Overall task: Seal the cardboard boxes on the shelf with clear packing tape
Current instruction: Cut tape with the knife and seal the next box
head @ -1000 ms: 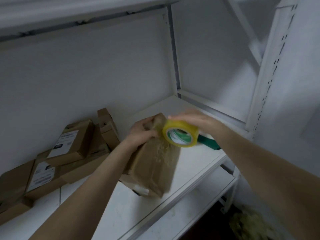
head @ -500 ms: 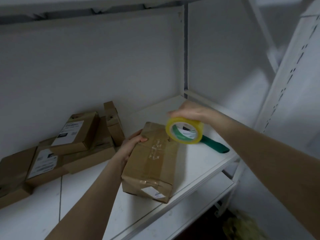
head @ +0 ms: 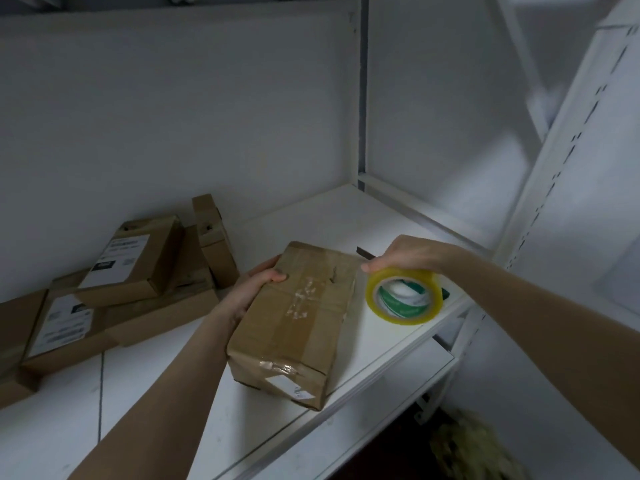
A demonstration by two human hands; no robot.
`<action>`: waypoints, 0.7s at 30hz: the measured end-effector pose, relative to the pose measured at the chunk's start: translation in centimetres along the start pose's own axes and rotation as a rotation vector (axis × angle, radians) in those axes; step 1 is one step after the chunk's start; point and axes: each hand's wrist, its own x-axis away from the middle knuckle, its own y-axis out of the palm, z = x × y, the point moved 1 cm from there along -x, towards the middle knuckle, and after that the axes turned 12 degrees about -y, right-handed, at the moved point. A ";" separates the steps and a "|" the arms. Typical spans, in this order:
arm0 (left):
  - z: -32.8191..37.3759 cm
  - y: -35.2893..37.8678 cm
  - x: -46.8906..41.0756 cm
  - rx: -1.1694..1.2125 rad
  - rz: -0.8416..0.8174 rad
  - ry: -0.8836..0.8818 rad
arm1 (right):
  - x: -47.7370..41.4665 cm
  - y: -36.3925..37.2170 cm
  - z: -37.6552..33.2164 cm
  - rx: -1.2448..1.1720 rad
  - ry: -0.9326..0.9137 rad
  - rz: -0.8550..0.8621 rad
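Observation:
A brown cardboard box (head: 298,327) lies flat on the white shelf (head: 388,344), with shiny tape running along its top and over its near end. My left hand (head: 254,289) grips the box's far left edge, thumb on top. My right hand (head: 405,254) holds a roll of clear packing tape (head: 403,294) by its rim; the roll has a yellowish look and a green and white core. It hangs just right of the box, low over the shelf.
Several other cardboard boxes (head: 135,258) with white labels are piled at the shelf's back left, one box (head: 214,244) standing on end. A dark green tool (head: 445,292) lies behind the roll. A white upright post (head: 561,143) stands at right. A lower shelf (head: 363,434) sits below.
The box was tipped up in my left hand and now lies flat on the shelf. My right hand has carried the tape roll off the box's far end, to the right and down.

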 end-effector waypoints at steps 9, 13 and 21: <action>0.9 0.2 1.2 -0.289 0.138 0.020 | -1.7 2.1 -0.3 0.066 0.037 -0.020; 1.9 1.9 1.6 -1.241 0.332 0.155 | -2.7 2.3 -0.3 0.052 0.046 -0.022; 0.4 8.5 2.1 -1.608 0.191 0.183 | -2.8 2.6 -0.3 0.063 0.057 0.003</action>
